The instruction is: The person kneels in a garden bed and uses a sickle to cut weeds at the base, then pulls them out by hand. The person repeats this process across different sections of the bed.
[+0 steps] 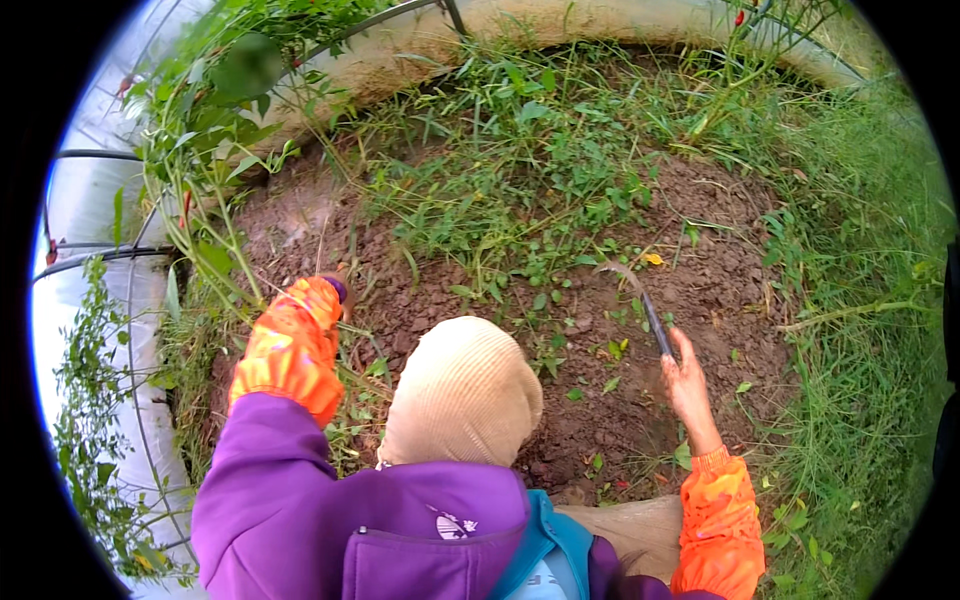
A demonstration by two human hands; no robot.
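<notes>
My right hand [686, 386], below an orange sleeve cover, grips the dark handle of a small sickle [655, 324]. The sickle's curved blade reaches up and left over the soil, close to low green weeds [517, 255] and a yellow leaf [653, 259]. On the other side, my left hand [346, 295] is low over the ground, near the stems of a pepper plant [244, 262]. The orange sleeve cover hides most of that hand, so its fingers and anything in them cannot be made out. Broken brown soil [600, 397] lies between the hands.
A greenhouse plastic wall [360, 82] with dark hoops [105, 255] curves along the back and left. Pepper plants [217, 135] with red fruit stand at upper left. Dense grass [862, 360] covers the right. My bent knee [465, 390] in beige ribbed trousers juts forward at centre.
</notes>
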